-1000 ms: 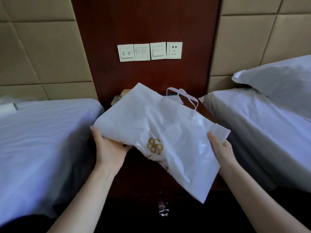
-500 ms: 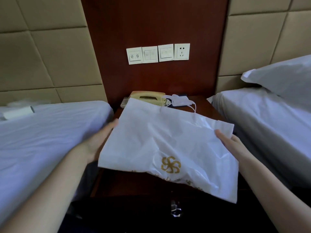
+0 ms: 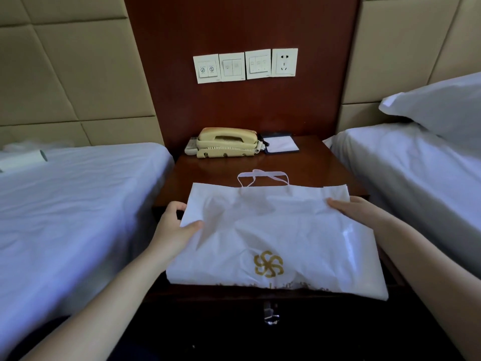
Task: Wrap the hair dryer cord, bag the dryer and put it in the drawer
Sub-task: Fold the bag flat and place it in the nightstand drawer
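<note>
Over the open dark wooden drawer (image 3: 221,299) below the tabletop (image 3: 312,173), a white plastic bag (image 3: 273,230) with a gold pinwheel logo lies flat. The gold print along its near edge is unreadable. The left hand (image 3: 171,230) pinches its left edge, thumb on top, and the right hand (image 3: 356,208) rests straight-fingered on its right edge.

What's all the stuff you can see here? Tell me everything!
bag: one, white with gold logo, over the pulled-out drawer
nightstand: one, dark wood, between the beds
telephone: one, beige, back of nightstand
notepad: one, white, right of telephone
wall plates: four, cream, on wood panel
beds: two, white, left and right
pillow: one, white, on right bed
left hand: grips bag's left edge
right hand: rests flat on bag's right corner
</note>
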The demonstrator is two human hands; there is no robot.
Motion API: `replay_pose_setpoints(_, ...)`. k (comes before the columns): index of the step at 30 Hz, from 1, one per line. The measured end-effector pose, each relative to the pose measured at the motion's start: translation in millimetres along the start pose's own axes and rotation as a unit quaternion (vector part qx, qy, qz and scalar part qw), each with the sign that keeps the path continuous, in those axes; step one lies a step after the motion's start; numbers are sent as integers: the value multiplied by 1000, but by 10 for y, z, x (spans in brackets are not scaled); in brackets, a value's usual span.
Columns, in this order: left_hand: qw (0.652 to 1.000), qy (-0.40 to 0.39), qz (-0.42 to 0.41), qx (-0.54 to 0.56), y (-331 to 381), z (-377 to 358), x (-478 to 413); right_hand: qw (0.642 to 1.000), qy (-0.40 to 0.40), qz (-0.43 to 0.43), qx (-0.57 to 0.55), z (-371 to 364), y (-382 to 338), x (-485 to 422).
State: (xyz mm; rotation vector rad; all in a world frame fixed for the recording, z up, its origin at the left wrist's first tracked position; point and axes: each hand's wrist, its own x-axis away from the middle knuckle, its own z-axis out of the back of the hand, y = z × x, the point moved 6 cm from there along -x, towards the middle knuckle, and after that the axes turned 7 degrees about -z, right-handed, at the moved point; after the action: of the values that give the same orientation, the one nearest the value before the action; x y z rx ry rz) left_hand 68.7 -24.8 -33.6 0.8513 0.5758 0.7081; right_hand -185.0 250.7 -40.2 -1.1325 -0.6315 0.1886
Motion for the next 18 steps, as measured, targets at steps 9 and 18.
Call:
replay_pose_setpoints(9,998,-17,55,11,-321,-137,239,981,-34,-54,181,-183,254,-54)
replay_pose_setpoints(18,995,-37,83,-34,-375,-210,142,979,25,-26,198,-217,338,-296)
